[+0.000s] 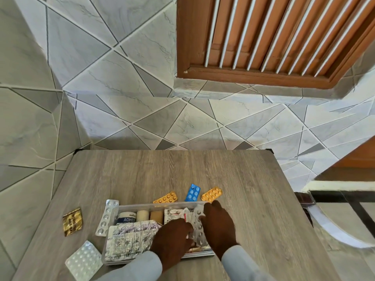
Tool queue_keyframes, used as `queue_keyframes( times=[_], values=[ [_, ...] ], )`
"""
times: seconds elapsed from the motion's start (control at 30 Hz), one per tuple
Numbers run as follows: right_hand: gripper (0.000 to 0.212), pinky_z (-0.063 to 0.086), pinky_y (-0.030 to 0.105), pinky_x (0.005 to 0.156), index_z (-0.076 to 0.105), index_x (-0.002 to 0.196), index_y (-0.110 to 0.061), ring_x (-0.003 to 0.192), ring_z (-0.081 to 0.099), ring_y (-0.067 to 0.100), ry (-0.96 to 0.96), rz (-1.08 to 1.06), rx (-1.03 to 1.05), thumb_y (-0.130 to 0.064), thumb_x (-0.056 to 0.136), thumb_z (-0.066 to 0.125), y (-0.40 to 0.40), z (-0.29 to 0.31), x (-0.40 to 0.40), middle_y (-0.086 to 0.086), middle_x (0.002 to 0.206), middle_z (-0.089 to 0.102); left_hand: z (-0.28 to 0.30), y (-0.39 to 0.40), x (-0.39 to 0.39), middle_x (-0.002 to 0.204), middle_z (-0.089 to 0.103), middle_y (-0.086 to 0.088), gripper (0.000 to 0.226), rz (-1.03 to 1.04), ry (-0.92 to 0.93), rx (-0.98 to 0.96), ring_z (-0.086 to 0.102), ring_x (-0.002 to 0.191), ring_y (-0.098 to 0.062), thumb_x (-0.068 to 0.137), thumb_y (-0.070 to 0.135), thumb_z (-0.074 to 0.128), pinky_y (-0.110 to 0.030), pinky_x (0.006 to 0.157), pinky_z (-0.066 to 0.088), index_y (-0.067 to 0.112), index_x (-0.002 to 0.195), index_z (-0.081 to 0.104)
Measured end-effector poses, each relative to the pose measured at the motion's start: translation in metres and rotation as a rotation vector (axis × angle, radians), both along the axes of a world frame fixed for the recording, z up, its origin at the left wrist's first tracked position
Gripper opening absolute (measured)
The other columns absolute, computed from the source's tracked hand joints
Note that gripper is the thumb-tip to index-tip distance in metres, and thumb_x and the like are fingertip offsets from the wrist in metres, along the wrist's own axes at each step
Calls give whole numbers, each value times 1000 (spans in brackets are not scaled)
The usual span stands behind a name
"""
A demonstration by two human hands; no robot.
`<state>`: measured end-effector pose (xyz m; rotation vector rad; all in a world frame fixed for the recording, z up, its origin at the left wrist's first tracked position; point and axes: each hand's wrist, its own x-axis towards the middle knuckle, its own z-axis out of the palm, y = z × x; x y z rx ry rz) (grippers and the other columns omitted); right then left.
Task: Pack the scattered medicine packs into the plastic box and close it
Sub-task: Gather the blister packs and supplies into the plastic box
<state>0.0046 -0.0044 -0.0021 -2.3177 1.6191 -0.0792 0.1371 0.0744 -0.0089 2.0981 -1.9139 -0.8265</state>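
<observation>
A clear plastic box [129, 208] sits open on the wooden table, holding silver foil packs, bandage rolls and an adhesive tape roll. Both hands are inside its right half. My left hand [172, 238] and my right hand [218, 224] pinch a silver blister strip [198, 228] between them, over other packs. Loose on the table lie two orange blister packs [166, 198] [211, 194], a blue one [192, 192], a long silver strip [106, 217] against the box's left wall, a square silver pack [84, 260] and a gold sachet [72, 221]. No lid is visible.
The table [243, 209] stands against a tiled wall, its far edge near the top of the tabletop. A brown louvred shutter [263, 37] hangs on the wall above. A dark-framed piece of furniture [334, 201] is at the right.
</observation>
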Motion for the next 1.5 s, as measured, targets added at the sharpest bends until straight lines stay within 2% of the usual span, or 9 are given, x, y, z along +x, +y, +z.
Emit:
queue_keyframes(
  times=[0.13, 0.4, 0.67, 0.87, 0.97, 1.13, 1.27, 1.37, 1.5],
  values=[
    [21, 50, 36, 77, 64, 106, -16, 101, 58, 25, 78, 60, -55, -22, 94, 49, 7, -10, -2, 6, 113, 60, 3, -3, 5, 120, 60, 5, 31, -28, -4, -44, 53, 114, -17, 89, 40, 49, -28, 95, 41, 29, 116, 62],
    [20, 52, 38, 83, 65, 96, -16, 91, 64, 26, -397, -373, 188, -33, 85, 66, -59, -5, -23, 8, 100, 70, 20, -52, 47, 89, 61, 8, 10, 234, 74, -257, 56, 82, -10, 87, 34, 55, -28, 76, 44, 29, 91, 64],
    [90, 47, 49, 94, 32, 132, -15, 121, 48, 40, -197, -532, 430, -47, 63, 82, -103, -33, 0, 16, 132, 44, -10, -110, 90, 127, 50, -9, 48, 320, -73, 267, 53, 114, -29, 78, 30, 70, -39, 95, 47, 18, 121, 51],
    [84, 45, 50, 94, 35, 126, -15, 123, 42, 40, -160, -490, 443, -35, 61, 85, -118, -42, 11, 14, 129, 40, -24, -124, 89, 127, 56, -11, 42, 246, -269, 376, 58, 112, -30, 81, 20, 61, -38, 87, 49, 15, 120, 49],
    [40, 49, 47, 88, 45, 107, -14, 108, 53, 37, -342, -489, 349, -18, 77, 71, -122, -43, 7, 12, 112, 51, -30, -129, 92, 122, 59, -12, 40, 250, -294, 390, 60, 109, -31, 78, 17, 62, -38, 86, 50, 14, 116, 52],
    [17, 53, 36, 72, 54, 100, -18, 77, 60, 19, -667, -488, 199, -8, 93, 42, -115, -20, 3, 3, 88, 63, -39, -129, 101, 112, 65, -12, 34, 329, -202, 376, 62, 101, -30, 72, 21, 69, -37, 82, 54, 12, 104, 62],
    [28, 49, 21, 66, 59, 104, -23, 76, 62, 7, -781, -375, 176, -1, 86, 58, -104, 9, 4, -7, 83, 64, -15, -121, 118, 95, 63, -9, 19, 499, 47, 124, 61, 87, -29, 76, 24, 71, -35, 74, 50, 16, 86, 57],
    [43, 57, 35, 67, 60, 90, -35, 74, 68, 19, -770, -209, 385, 3, 73, 70, -72, 13, 12, 1, 81, 69, 20, -105, 128, 76, 57, -5, 33, 650, 352, -87, 57, 71, -25, 66, 14, 82, -34, 62, 50, 19, 74, 50],
    [39, 46, 16, 55, 56, 79, -31, 53, 57, 0, -650, -47, 425, 2, 68, 75, -21, 5, 22, -1, 70, 64, 48, -53, 103, 67, 53, -7, 37, 505, 756, -13, 58, 52, -15, 69, 0, 80, -27, 43, 49, 13, 82, 48]
  ],
)
